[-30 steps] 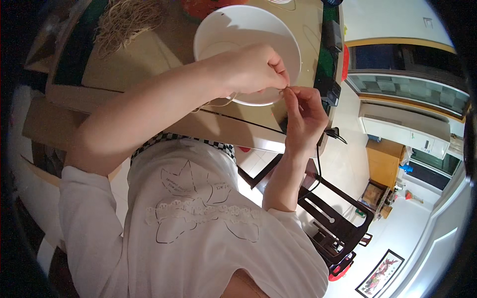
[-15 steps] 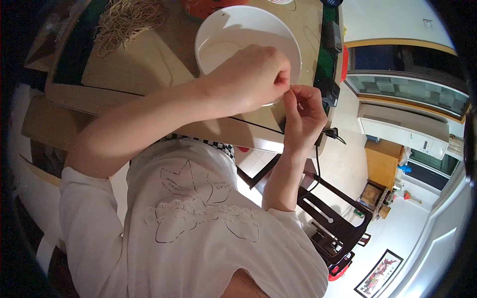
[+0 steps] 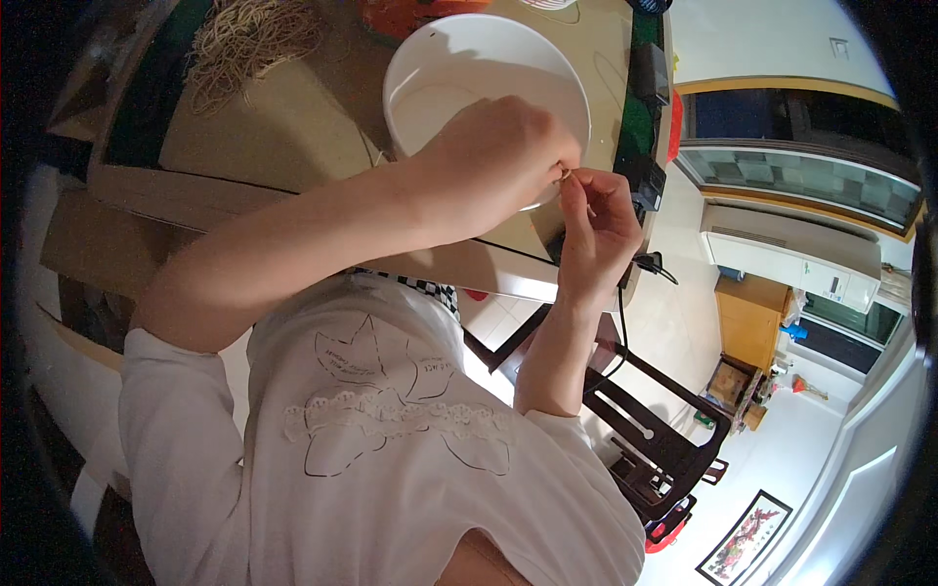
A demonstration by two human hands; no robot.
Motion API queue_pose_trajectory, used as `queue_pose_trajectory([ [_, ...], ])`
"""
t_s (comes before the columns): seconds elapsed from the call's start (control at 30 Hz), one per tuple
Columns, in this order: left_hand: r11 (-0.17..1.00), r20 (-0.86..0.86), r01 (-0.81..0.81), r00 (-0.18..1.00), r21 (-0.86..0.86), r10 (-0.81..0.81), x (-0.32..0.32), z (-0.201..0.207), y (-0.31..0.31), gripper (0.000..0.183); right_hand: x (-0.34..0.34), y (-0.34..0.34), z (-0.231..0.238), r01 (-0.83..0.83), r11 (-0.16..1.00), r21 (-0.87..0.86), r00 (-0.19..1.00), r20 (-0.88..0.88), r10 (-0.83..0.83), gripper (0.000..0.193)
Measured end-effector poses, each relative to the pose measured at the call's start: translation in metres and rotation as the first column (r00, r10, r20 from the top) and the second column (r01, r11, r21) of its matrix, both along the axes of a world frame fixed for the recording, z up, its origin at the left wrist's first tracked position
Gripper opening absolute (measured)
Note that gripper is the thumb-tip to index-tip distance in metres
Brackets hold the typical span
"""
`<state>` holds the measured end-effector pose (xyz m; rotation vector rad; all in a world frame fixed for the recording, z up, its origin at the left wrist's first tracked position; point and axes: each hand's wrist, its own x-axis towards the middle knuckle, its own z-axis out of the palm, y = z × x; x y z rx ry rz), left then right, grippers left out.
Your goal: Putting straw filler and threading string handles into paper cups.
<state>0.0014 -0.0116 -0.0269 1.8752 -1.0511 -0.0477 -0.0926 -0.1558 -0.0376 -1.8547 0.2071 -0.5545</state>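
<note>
My left hand (image 3: pixel 508 146) reaches across over the near right part of a white round tub (image 3: pixel 415 93), its fingers curled in a pinch. Meeting it from the right is my right hand (image 3: pixel 603 210), thumb and forefinger pressed together. Between the two sets of fingertips shows a small loop of thin beige cord (image 3: pixel 566 176), which both hands grip. More of the cord is hidden behind my left hand and forearm; a short piece shows by the tub's left side. A loose heap of the same beige string (image 3: pixel 249 49) lies at the far left of the table.
An orange-red object (image 3: pixel 410 15) stands behind the tub. Dark boxes (image 3: pixel 647 73) and a black cable (image 3: pixel 657 264) line the table's right edge. A dark chair (image 3: pixel 645 420) stands right of me on the floor.
My left hand has shifted slightly right and down toward the right fingertips. The cord loop now shows between them. A bit of string has appeared beside the tub.
</note>
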Motion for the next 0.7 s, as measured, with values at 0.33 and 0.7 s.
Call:
queue_pose_trajectory([
  [0.33,0.992,-0.084,-0.084,0.994,-0.089,0.077,-0.001,-0.001,-0.002,0.008,-0.005,0.011,0.016,0.093,0.976,-0.195,0.993,-0.053,-0.105,0.014],
  [0.7,0.991,-0.15,-0.072,0.987,-0.11,0.055,0.004,-0.001,0.0,0.009,-0.001,0.008,0.015,0.085,0.942,-0.325,0.994,-0.043,-0.105,0.011],
])
